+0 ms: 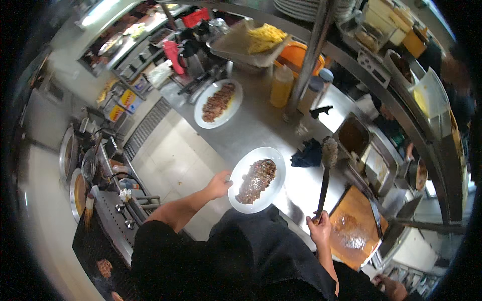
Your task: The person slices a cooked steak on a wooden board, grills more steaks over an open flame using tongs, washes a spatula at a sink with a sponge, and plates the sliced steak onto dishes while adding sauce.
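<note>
My left hand (219, 185) grips the rim of a white oval plate (236, 177), which carries sliced cooked meat (257, 182). In my right hand (320, 225) is the handle of a long dark tool (323, 192) with a pale, rough head, perhaps tongs or a brush; its exact kind I cannot tell. To the right of that hand lies a wet brown cutting board (354, 225). A second white oval plate (238, 109) of sliced meat (219, 102) stands farther off on the steel counter (248, 131). A dark cloth (307, 153) lies between the held plate and the tool's head.
A squeeze bottle (281, 86) stands by a steel shelf post (308, 60). Behind is a lined metal bowl (241, 56) of yellow fries (266, 37). Sauce sits in a steel pan (353, 133) at right. A grill (109, 214) is at left, and another person's hand (391, 288) shows lower right.
</note>
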`<state>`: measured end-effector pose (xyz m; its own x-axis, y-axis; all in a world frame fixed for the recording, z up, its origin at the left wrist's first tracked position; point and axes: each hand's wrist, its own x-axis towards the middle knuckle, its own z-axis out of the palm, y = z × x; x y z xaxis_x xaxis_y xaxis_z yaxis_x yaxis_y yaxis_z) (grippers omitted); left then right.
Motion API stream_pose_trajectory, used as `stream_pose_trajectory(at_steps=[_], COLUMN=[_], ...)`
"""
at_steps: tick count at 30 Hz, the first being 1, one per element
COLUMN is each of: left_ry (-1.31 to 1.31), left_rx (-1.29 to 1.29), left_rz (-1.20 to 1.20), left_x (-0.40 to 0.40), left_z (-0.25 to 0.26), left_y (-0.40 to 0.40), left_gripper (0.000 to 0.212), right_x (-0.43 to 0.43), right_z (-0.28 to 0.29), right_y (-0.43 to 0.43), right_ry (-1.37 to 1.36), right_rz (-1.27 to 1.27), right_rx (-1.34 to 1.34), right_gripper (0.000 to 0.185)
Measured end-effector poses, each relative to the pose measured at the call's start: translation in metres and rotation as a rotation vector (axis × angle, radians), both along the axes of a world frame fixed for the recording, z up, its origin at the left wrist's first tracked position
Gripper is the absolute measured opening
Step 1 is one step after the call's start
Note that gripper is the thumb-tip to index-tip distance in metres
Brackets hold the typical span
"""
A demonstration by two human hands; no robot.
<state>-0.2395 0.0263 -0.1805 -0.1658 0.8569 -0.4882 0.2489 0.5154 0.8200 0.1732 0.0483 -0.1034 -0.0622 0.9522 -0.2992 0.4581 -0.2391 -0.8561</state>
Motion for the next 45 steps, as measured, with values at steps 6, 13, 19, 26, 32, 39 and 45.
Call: stream_pose_trajectory(at_steps=[6,13,19,26,32,39,45], left_ry=[0.299,0.479,0.161,-0.554,-0.207,-0.038,0.347], left_rx=[0.112,0.216,0.441,1.149,1.204,1.319,1.286], left_rz=[0.246,0.483,-0.059,-1.015,-0.671,-0.078,0.19], left_x=[-0.04,-0.028,-0.047,-0.045,-0.089,-0.106,-0.121], left_z=[-0.058,-0.001,0.197,0.359,0.359,0.349,0.34], left_y=[0.04,0.092,0.001,-0.11,-0.174,-0.226,-0.237], left_gripper=[0.037,0.03,0.028,0.019,0.012,0.015,0.015], right_x=[-0.014,-0.055,-0.117,-0.291,-0.431,-0.534,-0.621], right_z=[-0.032,-0.011,-0.012,0.021,0.027,0.035,0.031], right_y=[0.014,0.03,0.045,0.061,0.034,-0.024,-0.052], right_ry=[0.107,0.039,0.001,0.085,0.182,0.073,-0.035], right_rz=[0.214,0.443,0.527,0.841,1.189,1.666,1.965], right_rx=[-0.119,-0.092,-0.006,-0.096,-0.199,-0.298,-0.439], right_gripper=[0.036,0.039,0.034,0.039,0.034,0.035,0.038])
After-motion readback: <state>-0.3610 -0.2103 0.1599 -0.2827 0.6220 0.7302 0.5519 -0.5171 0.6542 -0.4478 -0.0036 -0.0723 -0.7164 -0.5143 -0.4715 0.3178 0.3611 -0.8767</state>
